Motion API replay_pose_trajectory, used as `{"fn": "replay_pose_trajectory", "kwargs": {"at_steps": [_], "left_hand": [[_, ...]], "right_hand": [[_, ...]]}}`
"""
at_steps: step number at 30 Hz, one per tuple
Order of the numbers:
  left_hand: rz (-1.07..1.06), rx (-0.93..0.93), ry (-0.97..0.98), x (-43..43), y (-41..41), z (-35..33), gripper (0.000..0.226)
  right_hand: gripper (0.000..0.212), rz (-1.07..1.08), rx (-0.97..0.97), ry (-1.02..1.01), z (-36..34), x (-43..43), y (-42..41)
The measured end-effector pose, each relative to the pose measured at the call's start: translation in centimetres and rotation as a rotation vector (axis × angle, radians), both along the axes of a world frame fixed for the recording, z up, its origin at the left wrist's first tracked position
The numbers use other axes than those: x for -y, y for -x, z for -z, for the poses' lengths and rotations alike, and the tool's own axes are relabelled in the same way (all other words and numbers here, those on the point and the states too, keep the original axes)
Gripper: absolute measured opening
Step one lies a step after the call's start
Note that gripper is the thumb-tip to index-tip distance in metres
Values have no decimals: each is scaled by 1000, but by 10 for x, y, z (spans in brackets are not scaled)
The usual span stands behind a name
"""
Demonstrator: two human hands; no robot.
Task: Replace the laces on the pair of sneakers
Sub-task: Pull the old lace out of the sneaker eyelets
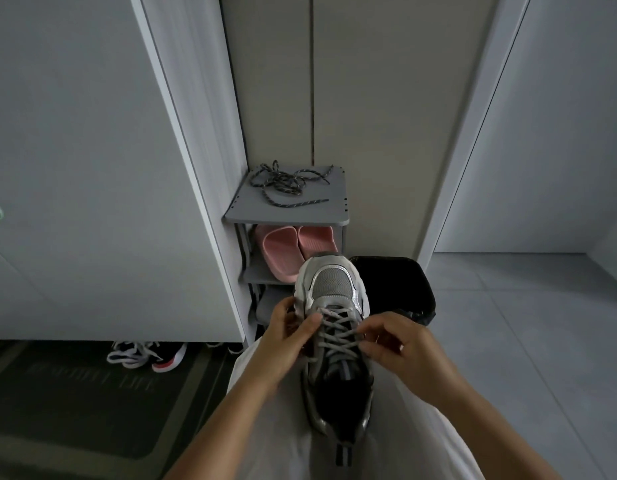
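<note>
**Working the grey lace loose on the sneaker in our lap**

Starting at the left, our left hand (289, 329) steadies the sneaker (335, 327) from its side. The fingers (312, 322) are curled narrow, the thumb tip pressed onto the top rows of the grey lace (338, 332) just behind the toe cap; whether a strand is actually pinched there we cannot tell, only that the thumb touches the crossings.

Between the two hands lies the sneaker itself, resting lengthwise on our lap with its toe pointing away from us and its heel toward us. We judge it light but bulky, with a stiff sole and a soft mesh upper, so it is best held by the sidewall, as the left hand does, not by the collapsing tongue. The lace looks flat, soft and limp. It should slide through the eyelets if we take it close to a crossing and pull a short run at a time; tugging far from the eyelet would only cinch the rows.

To the right, our right hand (395, 342) comes in from the other side, its fingers (367, 348) bunched close together at the middle crossings, touching the lace.

Well beyond both sets of fingers, the dark speckled laces (288, 183) lie in a loose tangle on the top of the shoe rack (331, 211), probably the replacements.
</note>
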State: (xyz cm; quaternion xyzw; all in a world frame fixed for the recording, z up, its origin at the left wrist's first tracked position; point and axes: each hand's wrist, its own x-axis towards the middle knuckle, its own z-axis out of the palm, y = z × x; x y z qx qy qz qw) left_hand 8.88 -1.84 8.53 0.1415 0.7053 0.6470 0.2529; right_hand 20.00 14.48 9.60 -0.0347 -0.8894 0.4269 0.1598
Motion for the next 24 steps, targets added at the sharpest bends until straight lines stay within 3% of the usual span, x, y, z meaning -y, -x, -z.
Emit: {"fn": "replay_pose_trajectory", "kwargs": {"at_steps": [3,5,9,13,15,17,20,24], "left_hand": [[-67,-496,251,3,2,3,38],[-33,-726,154,8,1,-4,27],[305,-820,158,11,3,-14,30],[354,-1013,214,5,12,-18,20],[352,-1106,217,3,12,-18,16],[297,-1100,179,4,10,-14,10],[180,-904,71,10,7,-6,6],[193,-706,23,17,10,-3,10]], "right_hand": [[9,-83,-6,-121,-6,-6,10],[5,-113,-3,-136,-11,-8,16],[6,-199,42,-142,-14,-10,28],[14,-196,61,-125,-14,-8,29],[25,-131,65,1,-10,-7,27],[24,-94,83,185,-5,-7,26],[11,-83,65,405,4,-5,24],[12,-84,31,530,9,0,23]]}}
